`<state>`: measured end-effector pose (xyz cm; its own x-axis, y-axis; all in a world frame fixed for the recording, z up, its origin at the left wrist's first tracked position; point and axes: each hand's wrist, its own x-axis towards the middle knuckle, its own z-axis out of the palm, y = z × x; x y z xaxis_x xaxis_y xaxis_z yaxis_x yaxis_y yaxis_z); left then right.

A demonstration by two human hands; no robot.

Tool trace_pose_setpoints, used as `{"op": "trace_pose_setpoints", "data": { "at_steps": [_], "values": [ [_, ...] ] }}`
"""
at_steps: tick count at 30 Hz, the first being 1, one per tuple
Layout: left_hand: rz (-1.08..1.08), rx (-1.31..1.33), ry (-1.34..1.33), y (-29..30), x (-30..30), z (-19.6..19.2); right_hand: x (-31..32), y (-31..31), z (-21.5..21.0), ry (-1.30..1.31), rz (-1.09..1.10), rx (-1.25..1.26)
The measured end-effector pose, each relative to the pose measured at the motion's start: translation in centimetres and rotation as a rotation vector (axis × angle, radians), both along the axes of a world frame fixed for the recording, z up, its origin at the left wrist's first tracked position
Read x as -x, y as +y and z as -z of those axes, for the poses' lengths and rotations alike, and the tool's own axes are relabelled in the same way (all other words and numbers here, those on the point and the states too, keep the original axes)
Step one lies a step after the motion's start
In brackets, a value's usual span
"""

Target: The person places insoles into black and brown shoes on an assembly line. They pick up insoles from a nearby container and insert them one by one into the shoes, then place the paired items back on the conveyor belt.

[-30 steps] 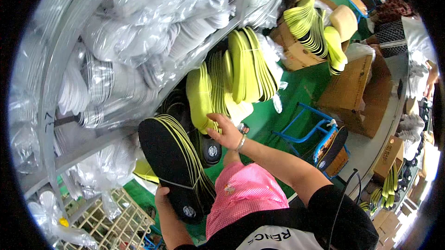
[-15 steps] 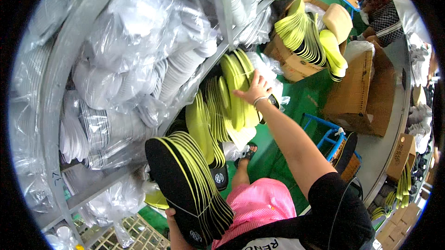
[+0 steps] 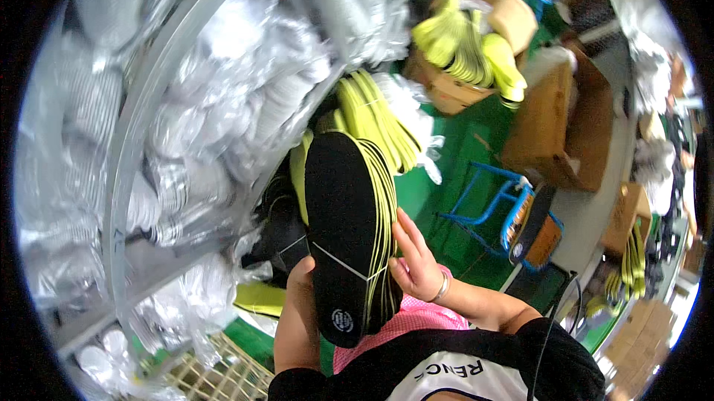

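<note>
A stack of several thin insoles (image 3: 349,230), black on the face toward me and yellow-green along the edges, stands upright in front of my chest. My left hand (image 3: 301,282) grips the stack from behind and below, mostly hidden by it. My right hand (image 3: 413,258) lies with fingers spread against the stack's yellow right edge. More yellow insoles (image 3: 375,120) lean in a row just beyond, by the shelf.
A grey metal shelf rack (image 3: 149,96) packed with clear plastic bags of white soles fills the left. Cardboard boxes (image 3: 554,114) and a box of yellow insoles (image 3: 465,55) stand on the green floor at right, near a blue metal stool (image 3: 491,204).
My right hand has come back from the leaning yellow insoles by the shelf to the held stack. The stack has risen and turned upright, closer to the camera.
</note>
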<state>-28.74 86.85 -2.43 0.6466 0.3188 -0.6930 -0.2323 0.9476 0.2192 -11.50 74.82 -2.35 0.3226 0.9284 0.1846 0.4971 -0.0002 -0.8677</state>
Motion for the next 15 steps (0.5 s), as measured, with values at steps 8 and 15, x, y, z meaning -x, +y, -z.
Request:
{"op": "trace_pose_setpoints", "data": {
  "at_steps": [8,15],
  "values": [
    [0.540,0.068,-0.112,-3.6,-8.3,-1.2,-2.2,-9.7,-4.9,-0.543,0.270,-0.050],
    [1.189,-0.357,-0.285,-8.7,-15.4,-2.0,-9.7,-22.2,-8.4,1.211,0.517,0.104]
  ]
}}
